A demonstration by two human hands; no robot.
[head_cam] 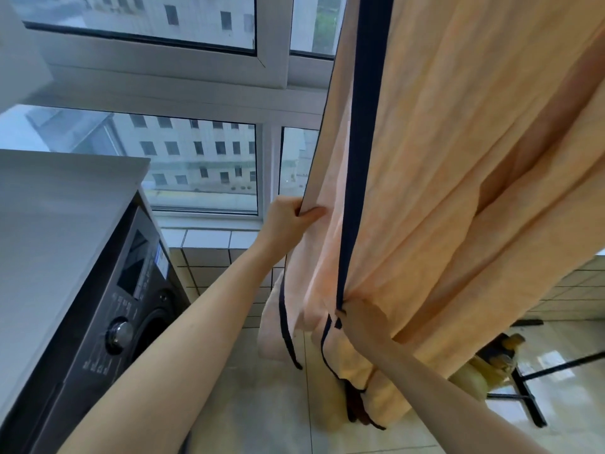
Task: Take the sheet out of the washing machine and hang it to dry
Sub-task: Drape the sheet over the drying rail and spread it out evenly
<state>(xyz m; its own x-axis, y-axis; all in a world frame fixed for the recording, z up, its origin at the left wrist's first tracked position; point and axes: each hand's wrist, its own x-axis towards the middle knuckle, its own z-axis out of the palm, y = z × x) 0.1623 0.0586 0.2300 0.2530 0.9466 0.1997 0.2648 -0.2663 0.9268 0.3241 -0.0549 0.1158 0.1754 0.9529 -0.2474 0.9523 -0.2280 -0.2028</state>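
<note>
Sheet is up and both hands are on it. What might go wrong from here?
1. The sheet hangs with its lower end bunched close to the tiled floor, so it may drag and get dirty.
2. It hangs in thick folds; unless the left hand and right hand spread it, drying may be slow.
3. The black stand legs nearby could snag it.

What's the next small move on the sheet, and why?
Probably pull the left hand sideways, away from the right hand, to spread the sheet. It already hangs from above, but the left hand pinches one edge while the right grips fabric gathered in deep folds by the navy trim.
</note>
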